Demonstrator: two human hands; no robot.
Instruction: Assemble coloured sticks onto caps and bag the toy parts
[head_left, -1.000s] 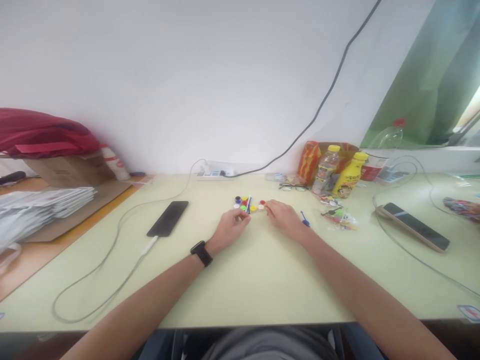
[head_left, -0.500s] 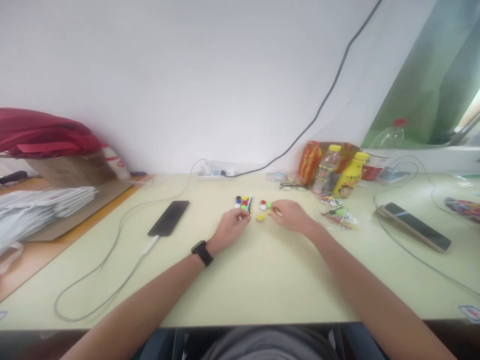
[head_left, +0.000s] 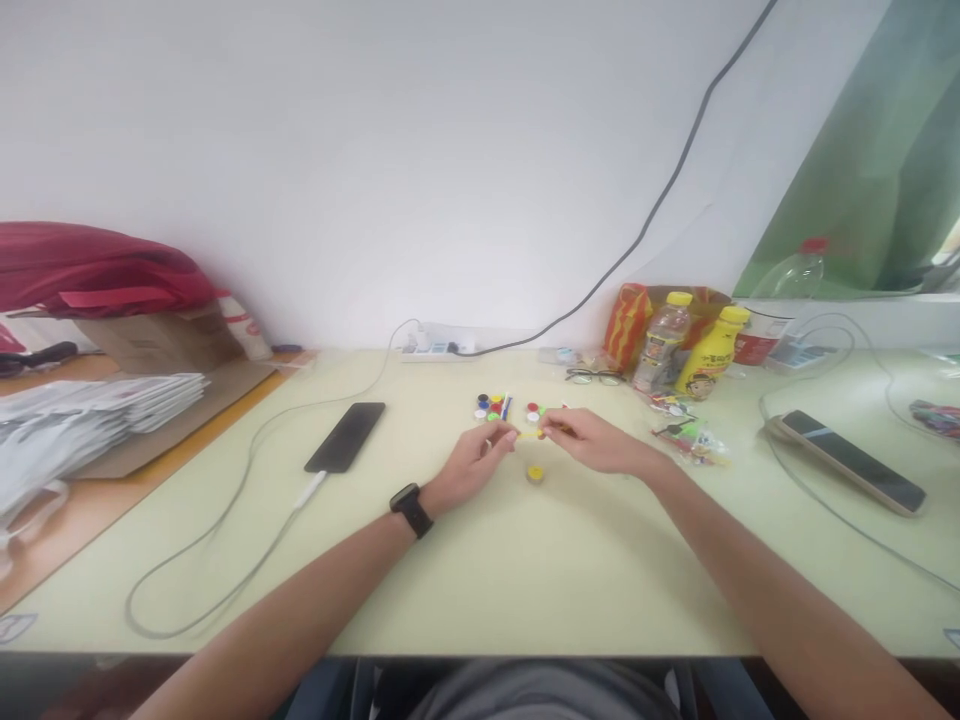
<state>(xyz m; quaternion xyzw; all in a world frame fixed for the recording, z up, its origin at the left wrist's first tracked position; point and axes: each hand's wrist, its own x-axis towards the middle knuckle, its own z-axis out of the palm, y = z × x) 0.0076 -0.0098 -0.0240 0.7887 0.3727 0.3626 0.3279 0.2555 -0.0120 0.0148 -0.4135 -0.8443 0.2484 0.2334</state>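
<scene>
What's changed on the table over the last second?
The yellow pot has come out from among the other pots toward the person. The right hand has drawn back slightly the same way and seems to pinch a thin yellow piece, which reaches the left hand; whether that grips it is unclear. The black phone and yellow bottle stayed put.

yellow piece (head_left: 530, 434): too small to tell | red cloth (head_left: 97, 268): cropped left

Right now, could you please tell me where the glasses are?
In the head view, the glasses lie at the back of the table, right of centre, just left of the clear, yellow-capped bottle.
</scene>
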